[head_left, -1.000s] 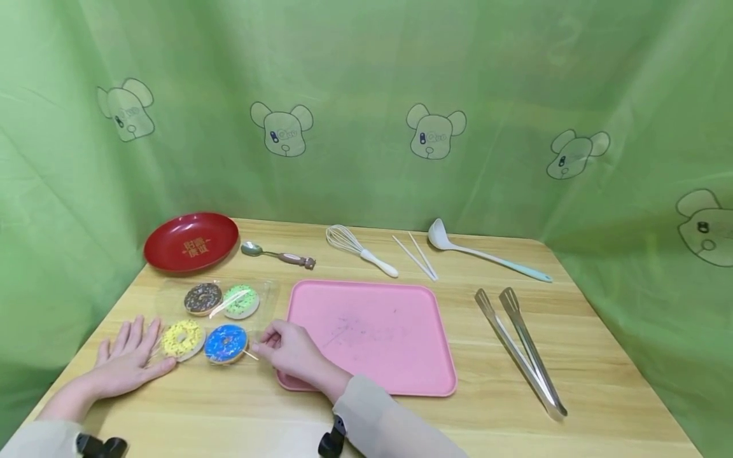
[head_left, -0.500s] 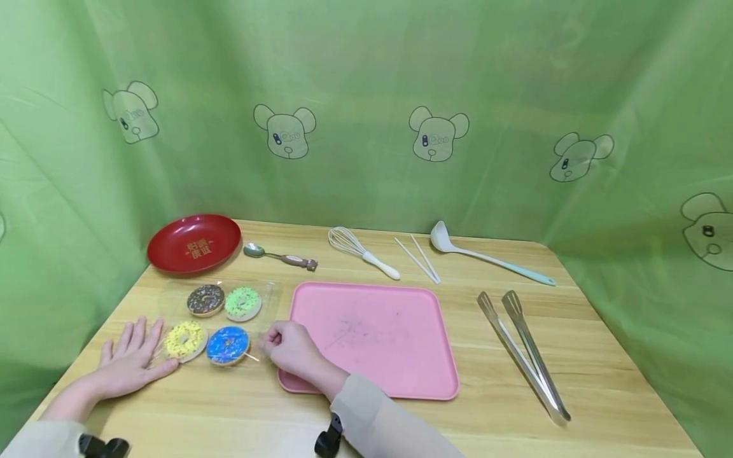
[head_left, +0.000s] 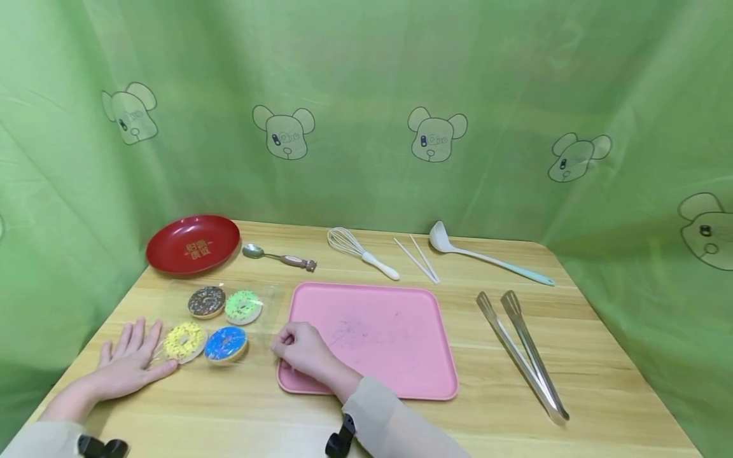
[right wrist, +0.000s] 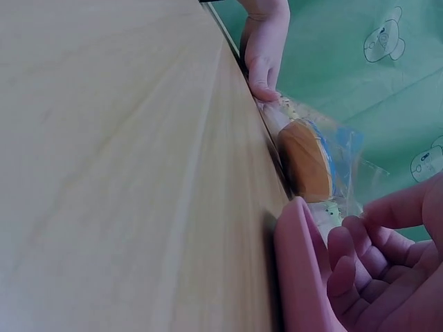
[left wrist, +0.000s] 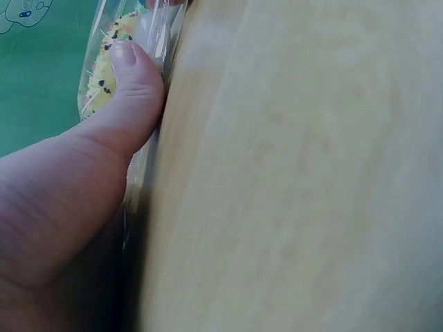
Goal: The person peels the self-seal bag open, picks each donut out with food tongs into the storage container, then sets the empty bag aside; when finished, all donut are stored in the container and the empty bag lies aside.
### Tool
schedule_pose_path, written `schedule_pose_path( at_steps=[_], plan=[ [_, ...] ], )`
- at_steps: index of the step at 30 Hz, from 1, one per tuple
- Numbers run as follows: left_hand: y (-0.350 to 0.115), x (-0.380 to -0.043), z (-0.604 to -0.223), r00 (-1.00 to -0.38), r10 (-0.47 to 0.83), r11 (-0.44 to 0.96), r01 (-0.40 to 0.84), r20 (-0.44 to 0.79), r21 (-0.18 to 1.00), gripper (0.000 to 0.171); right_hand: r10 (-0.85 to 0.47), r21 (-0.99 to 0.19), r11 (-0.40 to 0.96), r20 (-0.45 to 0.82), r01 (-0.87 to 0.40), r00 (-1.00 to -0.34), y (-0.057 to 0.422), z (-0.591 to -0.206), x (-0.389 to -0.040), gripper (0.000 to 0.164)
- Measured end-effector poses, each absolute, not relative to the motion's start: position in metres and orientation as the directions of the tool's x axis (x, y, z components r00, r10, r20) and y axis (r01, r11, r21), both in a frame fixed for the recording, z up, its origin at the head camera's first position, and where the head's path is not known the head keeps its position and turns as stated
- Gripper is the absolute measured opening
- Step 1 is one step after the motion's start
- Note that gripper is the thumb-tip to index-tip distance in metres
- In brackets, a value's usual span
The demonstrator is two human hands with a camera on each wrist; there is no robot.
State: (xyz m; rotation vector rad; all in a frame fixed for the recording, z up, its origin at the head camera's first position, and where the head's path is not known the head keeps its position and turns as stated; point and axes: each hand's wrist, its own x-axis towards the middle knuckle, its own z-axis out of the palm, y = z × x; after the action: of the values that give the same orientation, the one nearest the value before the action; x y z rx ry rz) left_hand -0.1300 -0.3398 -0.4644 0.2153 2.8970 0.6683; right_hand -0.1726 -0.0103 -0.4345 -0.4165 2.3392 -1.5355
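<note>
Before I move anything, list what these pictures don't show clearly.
Head view: lettering on the plate, too small to read.
Left wrist view: part of the yellow donut, behind the left hand; the table, blurred.
Right wrist view: part of the tray, cut off by the bottom edge.

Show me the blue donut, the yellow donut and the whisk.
Blue donut [head_left: 221,350], head view, on its icing.
Yellow donut [head_left: 184,350], head view, on its icing.
Whisk [head_left: 367,257], head view, at its handle's top.

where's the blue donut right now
In the head view, the blue donut sits left of centre, between the yellow donut and the right hand, below the green donut.
</note>
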Motion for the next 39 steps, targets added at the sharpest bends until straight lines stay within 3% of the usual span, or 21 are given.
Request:
schedule_pose_path(
  at_steps=[13,20,27,39],
  plan=[
    [-0.342,-0.126,-0.469,-0.978,0.168,0.886,0.095,-0.124,0.454,0.095,-0.444,-0.935,0.35,-0.114,-0.055,-0.889,-0.008,-0.433,-0.171,0.008],
    [-0.343,-0.125,-0.469,-0.979,0.165,0.888,0.096,-0.117,0.45,0.094,-0.417,-0.918,0.394,-0.132,-0.048,-0.899,-0.018,-0.429,-0.178,0.025],
    [-0.343,-0.126,-0.47,-0.979,0.167,0.888,0.096,-0.12,0.449,0.094,-0.347,-0.882,0.462,-0.089,-0.088,-0.934,-0.033,-0.428,-0.187,0.017],
    [-0.342,-0.131,-0.468,-0.979,0.167,0.894,0.1,-0.119,0.437,0.095,-0.343,-0.892,0.442,-0.064,-0.1,-0.937,-0.035,-0.434,-0.191,0.014]
  ],
)
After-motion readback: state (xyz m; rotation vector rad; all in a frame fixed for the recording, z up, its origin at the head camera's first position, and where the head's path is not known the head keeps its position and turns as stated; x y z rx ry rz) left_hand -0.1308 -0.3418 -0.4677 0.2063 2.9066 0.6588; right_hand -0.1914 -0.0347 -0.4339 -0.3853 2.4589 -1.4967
